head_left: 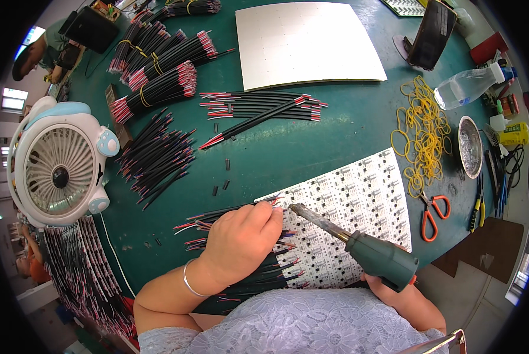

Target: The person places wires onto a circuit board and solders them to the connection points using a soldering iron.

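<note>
My left hand (241,239) pinches a thin black cable with red and white ends (229,209) and presses its tip onto a white circuit panel (365,194). A bunch of the same cables (264,274) lies under that hand. My right hand (388,289), mostly hidden behind the tool, grips a green-handled soldering iron (376,256). The iron's metal tip (294,207) meets the cable end at the panel's left edge.
Bundled and loose black cables (158,76) cover the far left of the green table (312,141). A small white fan (61,162) stands at left. A blank white board (306,41), yellow rubber bands (424,133), orange scissors (433,215), a metal dish (470,146) and a clear bottle (468,85) lie right.
</note>
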Tool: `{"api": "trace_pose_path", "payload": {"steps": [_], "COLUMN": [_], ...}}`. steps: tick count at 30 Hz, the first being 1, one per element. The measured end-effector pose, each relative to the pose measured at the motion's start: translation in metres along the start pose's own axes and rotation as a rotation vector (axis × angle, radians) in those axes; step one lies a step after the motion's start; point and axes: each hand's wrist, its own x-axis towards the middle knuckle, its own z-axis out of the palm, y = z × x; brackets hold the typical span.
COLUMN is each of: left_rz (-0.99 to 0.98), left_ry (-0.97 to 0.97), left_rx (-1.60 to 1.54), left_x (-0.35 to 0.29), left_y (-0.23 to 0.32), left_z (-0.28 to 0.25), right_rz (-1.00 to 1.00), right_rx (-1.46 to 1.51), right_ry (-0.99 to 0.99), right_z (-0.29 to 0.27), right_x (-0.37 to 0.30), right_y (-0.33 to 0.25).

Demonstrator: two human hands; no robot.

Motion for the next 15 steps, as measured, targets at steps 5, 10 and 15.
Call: {"api": "trace_pose_path", "payload": {"steps": [5,10,15], "left_rz": [0.0,-0.025,-0.019], "left_ry": [-0.023,-0.101,-0.116], "left_rx": [0.035,0.068,0.092], "left_x": [0.005,0.009,0.011], "left_y": [0.003,0.006,0.007], "left_z": [-0.003,-0.008,-0.009], "right_rz": [-0.288,-0.331,-0.117], "right_rx": [-0.264,-0.394,-0.084], "right_ry": [-0.008,-0.096,0.019], "right_z": [-0.007,-0.015,-0.007], "right_x": [0.011,0.015,-0.007], "right_y": [-0.007,-0.019,-0.001]}}
